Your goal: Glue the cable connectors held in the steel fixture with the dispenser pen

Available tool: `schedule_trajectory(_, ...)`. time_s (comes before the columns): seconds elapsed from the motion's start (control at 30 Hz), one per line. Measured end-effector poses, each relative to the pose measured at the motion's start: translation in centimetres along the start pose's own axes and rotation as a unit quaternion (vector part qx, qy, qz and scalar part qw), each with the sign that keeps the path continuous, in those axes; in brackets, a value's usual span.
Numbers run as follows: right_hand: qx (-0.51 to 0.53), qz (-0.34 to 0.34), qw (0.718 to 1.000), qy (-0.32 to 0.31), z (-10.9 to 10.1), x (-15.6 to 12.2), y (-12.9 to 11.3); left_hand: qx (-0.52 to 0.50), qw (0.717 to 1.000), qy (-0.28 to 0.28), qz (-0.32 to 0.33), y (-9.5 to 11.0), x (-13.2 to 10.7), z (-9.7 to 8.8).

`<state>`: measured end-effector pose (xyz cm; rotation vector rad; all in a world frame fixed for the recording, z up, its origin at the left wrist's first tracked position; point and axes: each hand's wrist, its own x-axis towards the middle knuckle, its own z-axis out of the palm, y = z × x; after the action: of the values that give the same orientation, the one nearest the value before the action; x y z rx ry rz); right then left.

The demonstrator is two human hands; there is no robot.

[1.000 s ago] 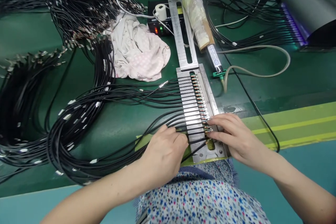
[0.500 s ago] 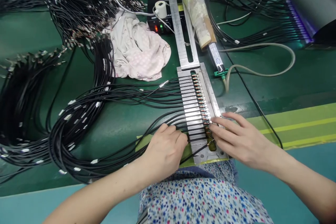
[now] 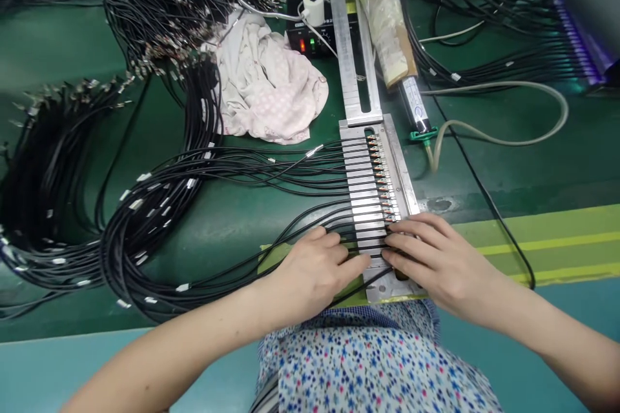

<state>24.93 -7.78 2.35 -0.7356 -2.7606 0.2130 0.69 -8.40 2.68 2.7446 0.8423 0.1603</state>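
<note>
A slotted metal fixture (image 3: 398, 174) lies near the table's front edge, with several black cables (image 3: 310, 188) laid side by side in its grooves. Their small metal connector ends (image 3: 384, 188) line up along the fixture's slot. My left hand (image 3: 317, 274) is curled over the cables at the fixture's near left side, its thumb side reaching onto the grooved part. Under its fingers the grip is partly hidden. Stretched over the near end of the connector row, my right hand (image 3: 438, 264) touches the cable ends with its fingertips and covers part of the slot.
Large cable bundles (image 3: 145, 226) fill the left. A crumpled pale cloth (image 3: 274, 87), a black control box (image 3: 298, 35) and a slotted metal bar (image 3: 346, 55) lie beyond the fixture. To the right are a dispensing syringe (image 3: 415, 106) with its hose (image 3: 527, 85) and a purple-lit machine (image 3: 588, 6).
My left hand has reached rightward, its thumb side now on the fixture. My right fingers have shifted slightly nearer the front end of the row. The whole view has moved a little.
</note>
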Motion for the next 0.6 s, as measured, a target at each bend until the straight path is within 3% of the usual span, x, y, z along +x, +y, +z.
schedule_trajectory(0.17,-0.041,-0.031,0.999,-0.018,-0.3,-0.2,-0.2,0.029,0.999,-0.012,-0.020,0.6,-0.1,-0.9)
schedule_trajectory(0.4,-0.113,-0.037,0.992,-0.036,-0.3,0.2,-2.8,0.128,0.992,-0.016,-0.015,1.8,-0.3,-1.0)
schedule_trajectory(0.6,-0.033,0.019,0.999,0.004,-0.3,-0.1,-0.8,0.168,0.985,0.036,-0.023,3.7,-1.9,0.6)
